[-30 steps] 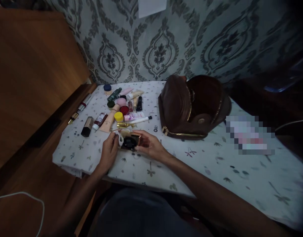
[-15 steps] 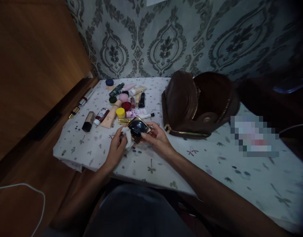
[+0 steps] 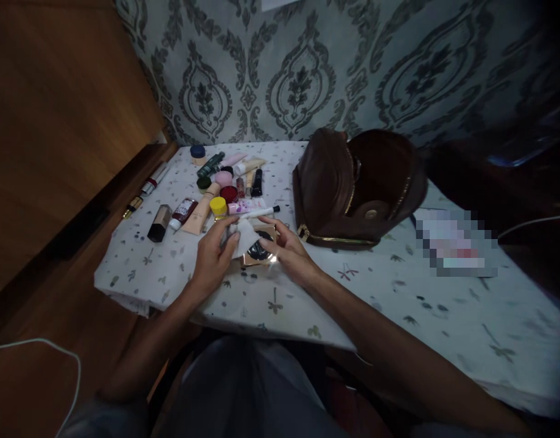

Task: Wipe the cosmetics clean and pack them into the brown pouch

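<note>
My left hand (image 3: 215, 252) pinches a white cloth or tissue (image 3: 245, 238), which lies over the left part of a square black and gold compact (image 3: 260, 246). The compact's right side is gripped by my right hand (image 3: 291, 250), with the thumb on its dark round face. Both hands are above the front part of the table. Just beyond them are a white pen-like tube with a black tip (image 3: 264, 212), a yellow-lidded jar (image 3: 218, 207) and a peach tube (image 3: 201, 210).
An open brown leather bag (image 3: 325, 188) stands right of the hands. Several cosmetics, including a dark red bottle (image 3: 184, 211) and a blue-lidded jar (image 3: 198, 154), lie at the back left. A blurred flat item (image 3: 458, 243) lies far right on the patterned tablecloth (image 3: 375, 304).
The white cloth has spread from the compact's left edge onto its face. The compact has turned and sits slightly further right, and the whole view has shifted slightly.
</note>
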Motion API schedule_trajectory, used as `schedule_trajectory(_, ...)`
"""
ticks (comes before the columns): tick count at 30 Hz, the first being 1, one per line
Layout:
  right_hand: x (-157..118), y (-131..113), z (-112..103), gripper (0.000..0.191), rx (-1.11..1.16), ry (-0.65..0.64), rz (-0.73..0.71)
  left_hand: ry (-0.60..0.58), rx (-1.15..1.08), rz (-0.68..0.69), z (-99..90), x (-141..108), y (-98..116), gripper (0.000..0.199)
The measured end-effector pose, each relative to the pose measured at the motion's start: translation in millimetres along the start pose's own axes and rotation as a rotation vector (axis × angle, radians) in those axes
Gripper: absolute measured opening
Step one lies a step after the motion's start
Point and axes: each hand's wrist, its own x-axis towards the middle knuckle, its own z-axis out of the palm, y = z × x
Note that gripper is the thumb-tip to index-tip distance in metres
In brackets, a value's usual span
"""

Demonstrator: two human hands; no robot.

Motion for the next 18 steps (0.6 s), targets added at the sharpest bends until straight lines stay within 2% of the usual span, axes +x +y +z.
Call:
schedule_trajectory(4, -2.0, 0.4, 2.3, 0.047, 0.022, -0.021, 0.059, 0.070, 0.076, 0.153, 4.6, 2.2, -0.7, 0.024)
schedule_trajectory(7, -2.2, 0.7, 5.3, 0.041, 0.079, -0.018, 0.082, 0.108, 0.092, 0.216, 8.3, 1.3, -2.0, 0.024)
schedule_trajectory(18, 6.4, 6.7, -3.0, 0.032, 0.360, 0.083, 0.162, 0.051, -0.001, 0.222, 14.7, -18.7, 6.0, 0.033)
